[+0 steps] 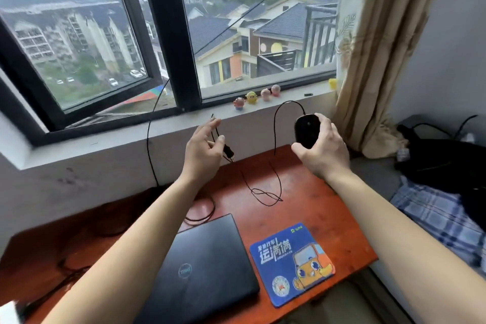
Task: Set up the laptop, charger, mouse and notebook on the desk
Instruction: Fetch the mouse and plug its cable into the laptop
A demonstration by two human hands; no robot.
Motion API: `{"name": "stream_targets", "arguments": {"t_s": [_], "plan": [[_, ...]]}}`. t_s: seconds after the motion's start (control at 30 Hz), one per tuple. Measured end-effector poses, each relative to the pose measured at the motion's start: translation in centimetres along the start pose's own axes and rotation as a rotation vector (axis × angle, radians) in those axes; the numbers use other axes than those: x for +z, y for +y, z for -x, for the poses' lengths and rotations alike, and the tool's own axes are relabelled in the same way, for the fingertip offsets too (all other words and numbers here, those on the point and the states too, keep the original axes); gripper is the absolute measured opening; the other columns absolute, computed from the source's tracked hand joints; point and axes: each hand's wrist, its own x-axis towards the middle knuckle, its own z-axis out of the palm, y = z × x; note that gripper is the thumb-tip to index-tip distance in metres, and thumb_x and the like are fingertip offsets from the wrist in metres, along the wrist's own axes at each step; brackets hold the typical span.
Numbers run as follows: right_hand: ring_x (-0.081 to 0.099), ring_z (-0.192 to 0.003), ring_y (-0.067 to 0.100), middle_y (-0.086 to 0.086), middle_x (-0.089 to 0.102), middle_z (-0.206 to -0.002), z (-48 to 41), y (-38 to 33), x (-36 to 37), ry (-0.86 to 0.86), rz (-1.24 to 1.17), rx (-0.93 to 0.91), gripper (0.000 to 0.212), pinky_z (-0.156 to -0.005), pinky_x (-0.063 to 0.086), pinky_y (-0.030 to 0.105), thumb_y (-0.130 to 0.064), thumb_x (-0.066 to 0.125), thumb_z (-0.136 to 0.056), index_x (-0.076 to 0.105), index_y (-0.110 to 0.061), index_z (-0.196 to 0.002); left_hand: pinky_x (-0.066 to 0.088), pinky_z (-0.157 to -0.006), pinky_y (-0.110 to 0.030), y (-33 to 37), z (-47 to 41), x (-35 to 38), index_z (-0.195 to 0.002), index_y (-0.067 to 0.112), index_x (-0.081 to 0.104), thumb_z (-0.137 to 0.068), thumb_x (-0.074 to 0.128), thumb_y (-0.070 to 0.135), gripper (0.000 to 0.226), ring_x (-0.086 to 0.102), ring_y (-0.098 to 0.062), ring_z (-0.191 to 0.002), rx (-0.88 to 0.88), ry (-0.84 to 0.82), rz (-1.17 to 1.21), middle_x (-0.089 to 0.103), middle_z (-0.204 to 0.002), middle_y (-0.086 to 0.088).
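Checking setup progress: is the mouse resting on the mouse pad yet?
Apart. The head view shows the mouse held up in the right hand, far above the mouse pad.

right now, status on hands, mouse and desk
Right hand shut on black wired mouse, held above the desk. Left hand loosely holding its thin black cable near the plug. Closed black laptop and blue printed mouse pad on red-brown wooden desk.

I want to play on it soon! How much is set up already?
Partly. The closed laptop and mouse pad lie on the desk. The right hand holds the mouse up; the left hand holds its cable near the plug. Left: plugging in, opening the laptop. No notebook shows.
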Motion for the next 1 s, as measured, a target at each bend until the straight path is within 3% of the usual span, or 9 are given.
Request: {"name": "stream_targets", "arguments": {"t_s": [0.17, 0.27, 0.33, 0.4, 0.47, 0.57, 0.67, 0.87, 1.0], "plan": [[0.056, -0.118, 0.033, 0.009, 0.054, -0.135, -10.0, 1.8, 3.1, -0.065, -0.058, -0.015, 0.089, -0.096, 0.045, 0.040, -0.052, 0.062, -0.063, 0.039, -0.020, -0.143, 0.043, -0.064, -0.023, -0.7, -7.2, 4.9, -0.137, 0.020, 0.057, -0.096, 0.059, 0.012, 0.041, 0.048, 0.001, -0.043, -0.069, 0.046, -0.019, 0.073, -0.092, -0.023], [0.058, -0.109, 0.036, 0.010, 0.055, -0.124, -15.1, 2.1, 4.8, -0.118, -0.080, -0.047, 0.083, -0.085, 0.043, 0.037, -0.049, 0.064, -0.064, 0.041, -0.016, -0.137, 0.038, -0.054, -0.010, -0.9, -10.7, 6.6, -0.137, 0.023, 0.056, -0.097, 0.058, 0.010, 0.042, 0.044, -0.001, -0.042, -0.053, 0.082, -0.049, 0.060, -0.119, -0.037], [0.058, -0.106, 0.036, 0.010, 0.055, -0.122, -17.1, 2.4, 6.0, -0.142, -0.091, -0.060, 0.080, -0.082, 0.040, 0.035, -0.048, 0.065, -0.065, 0.041, -0.016, -0.135, 0.038, -0.054, -0.011, -1.5, -12.2, 7.2, -0.137, 0.021, 0.055, -0.097, 0.058, 0.010, 0.042, 0.043, -0.003, -0.043, -0.052, 0.099, -0.069, 0.061, -0.130, -0.025], [0.058, -0.107, 0.036, 0.010, 0.055, -0.123, -17.6, 2.7, 7.1, -0.167, -0.093, -0.063, 0.081, -0.084, 0.041, 0.037, -0.048, 0.065, -0.066, 0.040, -0.016, -0.136, 0.039, -0.055, -0.018, -2.3, -12.3, 7.7, -0.137, 0.019, 0.056, -0.097, 0.057, 0.010, 0.041, 0.045, -0.003, -0.043, -0.084, 0.104, -0.074, 0.068, -0.119, -0.019], [0.058, -0.112, 0.035, 0.009, 0.054, -0.129, -17.1, 3.4, 8.3, -0.209, -0.080, -0.043, 0.084, -0.089, 0.044, 0.039, -0.051, 0.064, -0.066, 0.039, -0.018, -0.139, 0.040, -0.057, -0.023, -3.5, -11.5, 8.2, -0.136, 0.019, 0.056, -0.097, 0.058, 0.011, 0.041, 0.047, -0.002, -0.042, -0.133, 0.090, -0.102, 0.070, -0.095, -0.025], [0.057, -0.118, 0.033, 0.006, 0.052, -0.138, -15.1, 5.2, 10.3, -0.290, -0.069, 0.015, 0.086, -0.098, 0.045, 0.041, -0.050, 0.069, -0.069, 0.038, -0.023, -0.144, 0.041, -0.058, -0.014, -6.2, -9.2, 9.0, -0.134, 0.022, 0.058, -0.095, 0.060, 0.011, 0.041, 0.048, -0.002, -0.048, -0.205, 0.043, -0.162, 0.065, -0.118, -0.030], [0.056, -0.122, 0.032, 0.007, 0.051, -0.141, -11.2, 7.8, 12.7, -0.389, -0.024, 0.103, 0.088, -0.100, 0.043, 0.039, -0.046, 0.073, -0.072, 0.034, -0.020, -0.147, 0.048, -0.075, -0.024, -9.7, -5.0, 9.8, -0.135, 0.020, 0.058, -0.093, 0.062, 0.010, 0.044, 0.058, -0.012, -0.062, -0.302, -0.050, -0.215, 0.065, -0.126, -0.016], [0.059, -0.116, 0.033, 0.006, 0.056, -0.135, -0.7, 11.8, 15.0, -0.596, 0.140, 0.272, 0.083, -0.092, 0.046, 0.038, -0.048, 0.073, -0.071, 0.037, -0.020, -0.140, 0.040, -0.106, -0.029, -16.4, 5.2, 10.3, -0.139, 0.016, 0.053, -0.094, 0.062, 0.011, 0.047, 0.055, -0.021, -0.126, -0.552, -0.240, -0.234, 0.058, -0.140, -0.005], [0.056, -0.121, 0.032, 0.007, 0.049, -0.139, 6.5, 14.6, 15.5, -0.751, 0.280, 0.340, 0.087, -0.096, 0.047, 0.040, -0.050, 0.071, -0.073, 0.034, -0.018, -0.145, 0.044, -0.095, -0.027, -19.6, 11.8, 10.5, -0.138, 0.021, 0.054, -0.094, 0.061, 0.014, 0.046, 0.060, -0.015, -0.101, -0.658, -0.336, -0.228, 0.063, -0.130, 0.003]]}}
